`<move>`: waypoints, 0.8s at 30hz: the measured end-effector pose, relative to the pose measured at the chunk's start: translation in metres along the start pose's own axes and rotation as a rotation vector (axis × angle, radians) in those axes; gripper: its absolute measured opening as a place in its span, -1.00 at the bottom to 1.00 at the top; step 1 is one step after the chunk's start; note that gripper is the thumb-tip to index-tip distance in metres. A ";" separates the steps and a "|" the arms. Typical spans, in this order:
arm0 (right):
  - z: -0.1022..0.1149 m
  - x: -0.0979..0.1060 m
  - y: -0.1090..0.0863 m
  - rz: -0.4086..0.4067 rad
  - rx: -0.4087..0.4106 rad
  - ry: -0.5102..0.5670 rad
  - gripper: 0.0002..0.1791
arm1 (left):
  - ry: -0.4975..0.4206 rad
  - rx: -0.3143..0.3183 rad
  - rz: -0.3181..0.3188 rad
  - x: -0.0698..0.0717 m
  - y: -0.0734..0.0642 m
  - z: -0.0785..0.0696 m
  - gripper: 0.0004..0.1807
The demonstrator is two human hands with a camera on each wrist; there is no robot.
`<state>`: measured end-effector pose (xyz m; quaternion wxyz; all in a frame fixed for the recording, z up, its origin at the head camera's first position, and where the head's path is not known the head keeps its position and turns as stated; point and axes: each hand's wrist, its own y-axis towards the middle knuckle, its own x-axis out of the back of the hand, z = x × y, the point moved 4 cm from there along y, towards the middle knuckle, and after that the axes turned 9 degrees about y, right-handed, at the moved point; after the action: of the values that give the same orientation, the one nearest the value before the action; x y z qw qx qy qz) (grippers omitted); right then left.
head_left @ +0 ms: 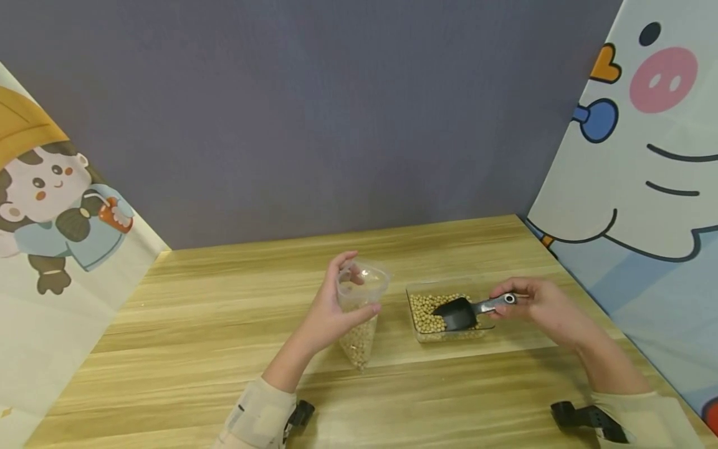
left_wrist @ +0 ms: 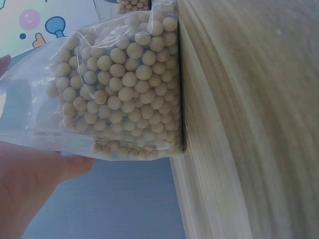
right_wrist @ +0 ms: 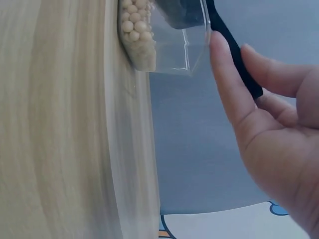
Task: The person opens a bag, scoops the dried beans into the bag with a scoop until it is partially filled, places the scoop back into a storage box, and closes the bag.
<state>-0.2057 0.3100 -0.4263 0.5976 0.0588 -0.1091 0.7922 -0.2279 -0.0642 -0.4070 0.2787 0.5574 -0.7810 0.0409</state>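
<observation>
My left hand (head_left: pixel 328 315) holds a clear plastic bag (head_left: pixel 363 296) near its open top, thumb on the near side and fingers on the far side. Round pale beans (left_wrist: pixel 117 82) that look like soybeans fill the bag's lower part, and its bottom rests on the table in the left wrist view. To its right is a clear plastic box (head_left: pixel 449 337) of the same beans. A black scoop (head_left: pixel 459 313) lies tilted with its blade among them. Its handle (right_wrist: pixel 245 72) is pinched between the thumb and fingers of my right hand (head_left: pixel 552 312).
Everything stands on a wood-grain table (head_left: pixel 224 299). Behind it rises a dark grey-blue panel (head_left: pixel 336 125). Cartoon-printed panels flank it at the left (head_left: pixel 33 324) and the right (head_left: pixel 617 187). The bag and box stand a small gap apart.
</observation>
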 end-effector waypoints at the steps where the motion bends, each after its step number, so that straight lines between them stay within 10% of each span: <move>1: -0.001 0.000 0.000 0.013 -0.021 0.018 -0.56 | -0.001 0.001 0.000 0.000 0.000 0.000 0.07; 9: -0.004 -0.004 0.000 0.040 -0.124 0.099 -0.50 | -0.003 -0.009 -0.004 0.000 0.000 -0.001 0.06; 14: 0.002 -0.012 -0.002 0.001 -0.090 -0.114 -0.52 | 0.009 -0.003 0.007 -0.001 0.001 0.000 0.05; 21: 0.020 -0.028 -0.004 -0.035 0.251 -0.598 -0.70 | 0.009 0.004 0.009 -0.001 0.001 0.000 0.06; 24: 0.022 -0.035 -0.004 -0.017 0.280 -0.747 -0.66 | 0.010 0.007 0.011 -0.002 0.001 0.002 0.06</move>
<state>-0.1931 0.2729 -0.4125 0.5096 0.4248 -0.2096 0.7183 -0.2292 -0.0630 -0.4088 0.2803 0.5539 -0.7825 0.0479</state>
